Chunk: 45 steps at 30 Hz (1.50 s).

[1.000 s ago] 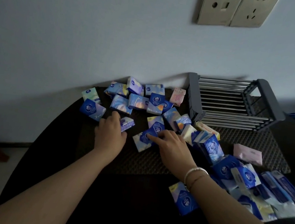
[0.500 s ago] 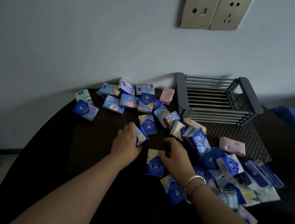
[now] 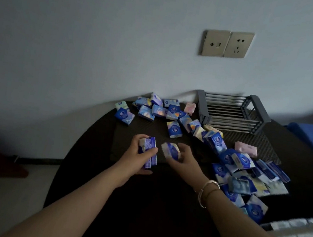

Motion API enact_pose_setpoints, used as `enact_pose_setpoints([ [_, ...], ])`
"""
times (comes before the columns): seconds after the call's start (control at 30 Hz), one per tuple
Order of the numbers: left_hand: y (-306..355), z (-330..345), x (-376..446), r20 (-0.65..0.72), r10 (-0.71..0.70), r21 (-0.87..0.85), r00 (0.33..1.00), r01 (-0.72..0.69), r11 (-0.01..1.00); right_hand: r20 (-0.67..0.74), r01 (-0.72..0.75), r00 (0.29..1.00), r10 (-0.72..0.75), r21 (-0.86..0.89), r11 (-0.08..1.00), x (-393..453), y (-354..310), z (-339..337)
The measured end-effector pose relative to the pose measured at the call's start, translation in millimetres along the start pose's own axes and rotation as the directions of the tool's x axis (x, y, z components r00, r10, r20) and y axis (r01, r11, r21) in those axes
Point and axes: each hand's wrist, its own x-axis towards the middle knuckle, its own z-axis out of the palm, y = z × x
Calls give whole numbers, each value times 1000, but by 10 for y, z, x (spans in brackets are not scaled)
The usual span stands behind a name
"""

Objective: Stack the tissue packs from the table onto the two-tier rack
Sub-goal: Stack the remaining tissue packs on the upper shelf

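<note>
Blue-wrapped tissue packs are in both hands above the near middle of the table (image 3: 88, 169): the left hand (image 3: 136, 155) curls its fingers round a small bundle of packs (image 3: 148, 151) held on edge, long axis running from the near edge toward the wall, while the right hand (image 3: 184, 160) pinches a single pack (image 3: 171, 150) just beside that bundle, tilted, its fingers bent round it. The single pack lies to the right of the bundle and close enough that joining the two looks like the step in hand. From both hands the two-tier rack (image 3: 232, 117) stands at the far right edge against the wall, up and to the right, so the right hand is the nearer one. Between hands and rack lie loose packs (image 3: 174, 129), with a larger heap (image 3: 244, 171) along the right edge. A wall socket (image 3: 227, 44) sits above the rack.
</note>
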Motion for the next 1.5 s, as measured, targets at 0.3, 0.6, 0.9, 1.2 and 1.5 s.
enact_pose_setpoints([
  [0.3, 439, 234, -1278, 312, 646, 352, 696, -717, 602, 181, -186, 973, 146, 227, 956, -1713, -877, -453],
  [0.6, 896, 1071, -2049, 335, 794, 339, 506, -852, 400, -60, 233, 971, -230, 38, 972, -3178, -1187, -1301],
  [0.9, 1057, 2493, -2327, 419, 772, 23, 479, -855, 518, -467, 371, 824, -321, 17, 929, -3704, -399, -2209],
  [1.2, 724, 3991, -2259, 739, 373, 509, 560, -828, 235, -485, 144, 870, -84, 87, 986, -4018, 1009, -3729],
  [1.5, 408, 4157, -1823, 479, 322, 861, 817, -508, 10, -266, 106, 955, -132, -113, 988, -3519, 1488, -3992],
])
